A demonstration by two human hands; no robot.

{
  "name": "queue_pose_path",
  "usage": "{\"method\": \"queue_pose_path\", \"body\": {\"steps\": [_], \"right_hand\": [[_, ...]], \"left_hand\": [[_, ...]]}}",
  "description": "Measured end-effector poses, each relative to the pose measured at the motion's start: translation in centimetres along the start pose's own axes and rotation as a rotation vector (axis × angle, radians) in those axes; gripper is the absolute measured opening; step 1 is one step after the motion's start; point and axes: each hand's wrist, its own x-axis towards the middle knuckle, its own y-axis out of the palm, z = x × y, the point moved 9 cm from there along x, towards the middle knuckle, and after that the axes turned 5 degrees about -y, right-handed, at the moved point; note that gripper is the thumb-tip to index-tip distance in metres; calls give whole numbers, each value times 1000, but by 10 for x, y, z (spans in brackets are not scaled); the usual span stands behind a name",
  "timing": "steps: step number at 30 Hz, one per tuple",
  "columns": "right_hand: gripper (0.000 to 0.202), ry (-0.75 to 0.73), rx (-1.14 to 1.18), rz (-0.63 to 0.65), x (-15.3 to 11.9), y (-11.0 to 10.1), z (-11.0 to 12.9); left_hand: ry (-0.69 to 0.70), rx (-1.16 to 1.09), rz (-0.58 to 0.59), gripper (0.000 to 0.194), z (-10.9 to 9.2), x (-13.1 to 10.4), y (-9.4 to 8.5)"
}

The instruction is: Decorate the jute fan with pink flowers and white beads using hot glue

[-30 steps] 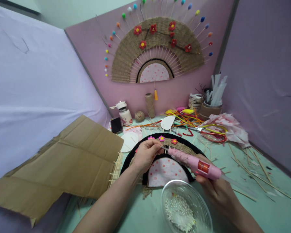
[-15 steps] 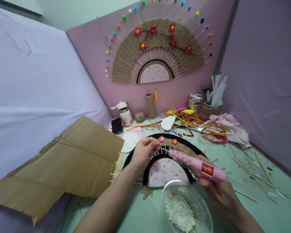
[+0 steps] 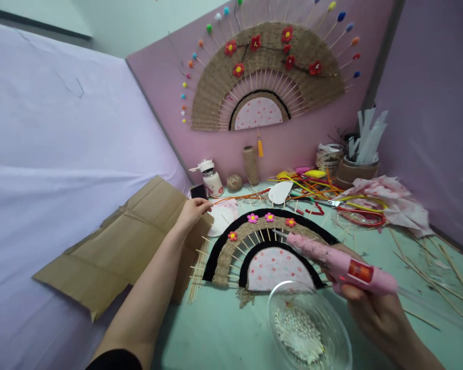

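Brown cardboard [image 3: 119, 241], one folded sheet, leans at left beneath the left hand [image 3: 194, 211], whose thumb and fingertips come together beside one white paper disc [image 3: 223, 220]; whether they pinch anything cannot be told. Centre, one black-edged woven fan [image 3: 223, 261] lies flat on a pale green table [image 3: 216, 336], carrying four flowers [image 3: 269, 217], two pink and two red. Behind, one larger fan [image 3: 208, 103] hangs with seven red blooms [image 3: 230, 48]. Near the front stands one clear bowl [image 3: 343, 339] of beads, too many to count. At right, the right hand [image 3: 376, 311] grips one pink glue gun [image 3: 316, 250], nozzle over the table fan's spokes. Decorating with glue appears under way; the next move likely calls for a trimming and a glue dab.
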Motion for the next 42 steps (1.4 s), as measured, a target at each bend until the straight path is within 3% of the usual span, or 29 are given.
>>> {"method": "queue_pose_path", "body": {"steps": [3,9,16,29,42], "right_hand": [[48,-39,82,115,4,8,8],[45,-41,42,45,2,-1,7],[45,-47,0,24,3,-3,7],[47,-55,44,96,6,4,10],[47,-88,27,62,7,0,14]], "left_hand": [[-37,63,54,28,13,6,15],[-44,96,157,29,21,10,32],[-42,116,221,25,22,12,36],[-33,146,258,27,19,14,40],[-25,151,290,29,16,13,43]]}}
